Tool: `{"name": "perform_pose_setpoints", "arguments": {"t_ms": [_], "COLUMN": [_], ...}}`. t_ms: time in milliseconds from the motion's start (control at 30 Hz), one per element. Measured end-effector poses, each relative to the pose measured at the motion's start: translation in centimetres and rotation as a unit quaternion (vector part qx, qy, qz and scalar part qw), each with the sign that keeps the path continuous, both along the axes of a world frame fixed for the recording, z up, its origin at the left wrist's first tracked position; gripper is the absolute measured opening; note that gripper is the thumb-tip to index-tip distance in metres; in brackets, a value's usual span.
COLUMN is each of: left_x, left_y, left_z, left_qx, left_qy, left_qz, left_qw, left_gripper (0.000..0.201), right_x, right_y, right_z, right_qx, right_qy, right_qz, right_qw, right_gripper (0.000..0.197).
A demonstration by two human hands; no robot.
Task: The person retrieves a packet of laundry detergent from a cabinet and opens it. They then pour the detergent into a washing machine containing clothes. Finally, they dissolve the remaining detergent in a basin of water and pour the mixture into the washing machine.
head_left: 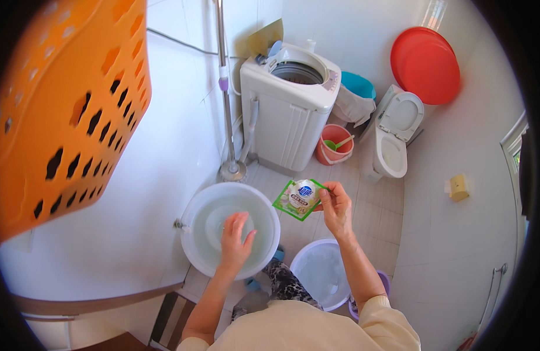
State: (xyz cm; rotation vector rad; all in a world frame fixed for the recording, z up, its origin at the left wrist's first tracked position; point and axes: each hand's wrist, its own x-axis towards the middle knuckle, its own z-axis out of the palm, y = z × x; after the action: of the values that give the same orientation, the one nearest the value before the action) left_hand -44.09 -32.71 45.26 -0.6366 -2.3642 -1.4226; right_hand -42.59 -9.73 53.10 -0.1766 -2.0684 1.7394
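A flat white sachet with a green border and printed front (293, 203) is pinched at its right edge by my right hand (336, 212), thumb on the front. My left hand (237, 241) hangs over a large round white basin (190, 206) with clear water in it. Its fingers and thumb are apart, with nothing between them; whether the fingertips touch the water I cannot tell. Below my right forearm is a second, smaller basin (299, 256) with pale, cloudy-looking water. The sachet is held above the floor, right of the large basin.
A white top-loading washing machine (287, 126) stands open ahead. Right of it are a pink bucket (328, 153) and a toilet (391, 153). A mop (227, 126) leans left of the machine. An orange slotted basket (77, 117) hangs close at upper left. A purple tub (384, 282) sits at lower right.
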Motion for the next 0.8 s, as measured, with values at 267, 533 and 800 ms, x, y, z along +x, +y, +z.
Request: {"name": "perform_pose_setpoints", "arguments": {"t_ms": [267,533,800], "left_x": [-3.4,-7.7,-9.1], "left_y": [6.0,14.6,22.0], "left_z": [-4.6,-11.8,-6.9], "left_qx": [-0.03,0.011,0.066], "left_qy": [0.103,0.275,0.296], "left_qz": [-0.002,0.085,0.056], "left_qw": [0.994,0.957,0.951], "left_gripper": [0.055,0.045,0.041], "right_x": [-2.2,-6.4,-9.7], "right_y": [3.2,8.3,15.1], "right_z": [-4.4,-10.8,-6.2], "right_qx": [0.014,-0.078,0.034], "right_qy": [-0.005,-0.015,0.015], "right_qz": [0.058,0.167,0.227], "right_qw": [0.998,0.983,0.973], "right_gripper": [0.016,0.014,0.016]}}
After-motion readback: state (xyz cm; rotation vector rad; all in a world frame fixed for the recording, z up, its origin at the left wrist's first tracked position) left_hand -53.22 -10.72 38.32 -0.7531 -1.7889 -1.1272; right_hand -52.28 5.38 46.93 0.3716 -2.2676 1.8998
